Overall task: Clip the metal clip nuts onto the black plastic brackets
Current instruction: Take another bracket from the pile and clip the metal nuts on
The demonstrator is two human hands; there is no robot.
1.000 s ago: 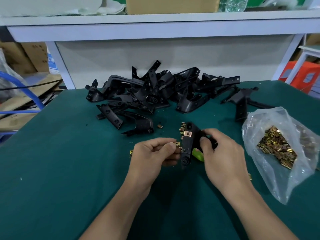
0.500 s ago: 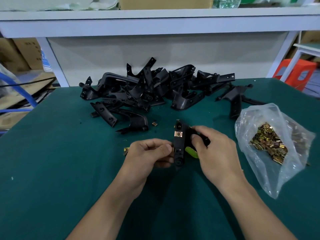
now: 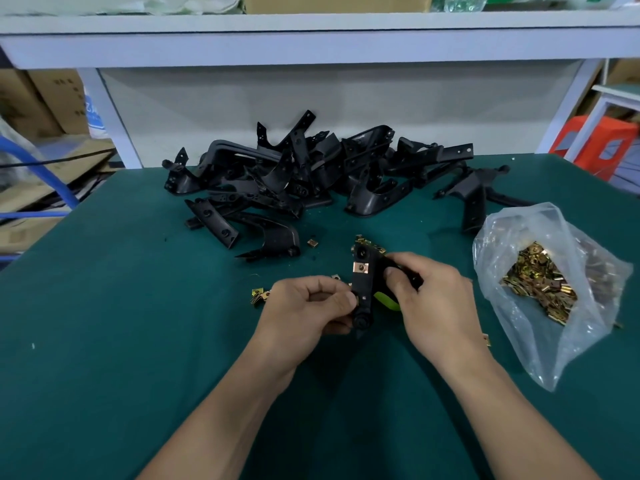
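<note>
A black plastic bracket (image 3: 363, 289) stands upright between my hands over the green table (image 3: 138, 341). One copper-coloured clip nut (image 3: 361, 268) sits clipped on its upper part. My right hand (image 3: 429, 303) grips the bracket's right side, thumb on its face. My left hand (image 3: 311, 306) has its fingers curled and pinches at the bracket's left edge; what it pinches is hidden by the fingertips. Loose clip nuts (image 3: 259, 295) lie left of my left hand, and a few more (image 3: 372, 244) lie behind the bracket.
A heap of black brackets (image 3: 311, 174) fills the back of the table. A clear plastic bag (image 3: 540, 282) of brass clip nuts lies at the right. A green object (image 3: 386, 301) shows under my right hand. A white shelf frame (image 3: 311, 39) crosses above.
The bracket stays upright in both hands and my left fingertips press closer against its left edge. The view has shifted slightly.
</note>
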